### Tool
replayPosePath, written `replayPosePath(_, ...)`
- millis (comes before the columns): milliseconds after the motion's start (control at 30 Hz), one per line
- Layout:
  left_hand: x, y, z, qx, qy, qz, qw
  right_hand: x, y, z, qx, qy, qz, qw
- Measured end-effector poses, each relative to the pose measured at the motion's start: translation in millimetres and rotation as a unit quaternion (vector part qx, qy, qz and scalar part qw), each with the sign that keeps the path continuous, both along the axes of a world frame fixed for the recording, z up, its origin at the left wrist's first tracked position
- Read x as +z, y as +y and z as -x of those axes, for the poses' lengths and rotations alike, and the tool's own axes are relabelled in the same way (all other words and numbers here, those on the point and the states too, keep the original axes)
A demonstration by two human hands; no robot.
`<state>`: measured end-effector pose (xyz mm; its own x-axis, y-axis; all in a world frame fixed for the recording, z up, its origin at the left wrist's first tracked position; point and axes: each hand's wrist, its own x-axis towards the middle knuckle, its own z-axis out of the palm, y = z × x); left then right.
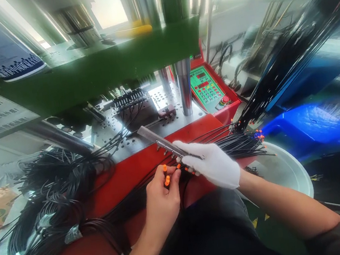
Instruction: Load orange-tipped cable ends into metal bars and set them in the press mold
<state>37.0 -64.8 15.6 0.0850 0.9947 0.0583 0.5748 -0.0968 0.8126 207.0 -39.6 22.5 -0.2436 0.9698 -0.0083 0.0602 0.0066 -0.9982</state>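
Observation:
My left hand [164, 194], bare, is closed with fingers and thumb pinching several small orange-tipped cable ends [167, 180]. Just right of it, my right hand [211, 161], in a white glove, grips a flat metal bar [152, 135] with a row of small pins along its lower edge. The bar is tilted, its free end pointing up and left towards the press. More orange tips show beneath the gloved fingers, which partly hide them. Under both hands, a bundle of black cables [233, 145] runs across the red ledge [186, 128].
Behind the ledge stands a green press [109, 64] with a perforated metal bed [109, 130]. A red control box [210, 85] is at its right. Coiled black cables [55, 191] are heaped left. A pale round tub [291, 167] and blue container [313, 123] stand right, below hanging black cables [286, 50].

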Motion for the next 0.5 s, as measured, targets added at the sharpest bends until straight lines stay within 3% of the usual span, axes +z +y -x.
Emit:
replayPosePath(133, -0.2, -1, 2, -0.032, 0.013, 0.004, 0.999, 2.0, 0, -5, 0.034, 0.004, 0.04, 0.999)
replayPosePath(300, -1.6, -6, 9, -0.045, 0.035, -0.029, 0.998, 3.5, -7, -2, -0.004, -0.019, -0.026, 0.999)
replayPosePath(500, -1.4, -17, 16, -0.034, 0.044, -0.06, 0.997, 3.9, -12, 6, 0.002, -0.001, -0.011, 1.0)
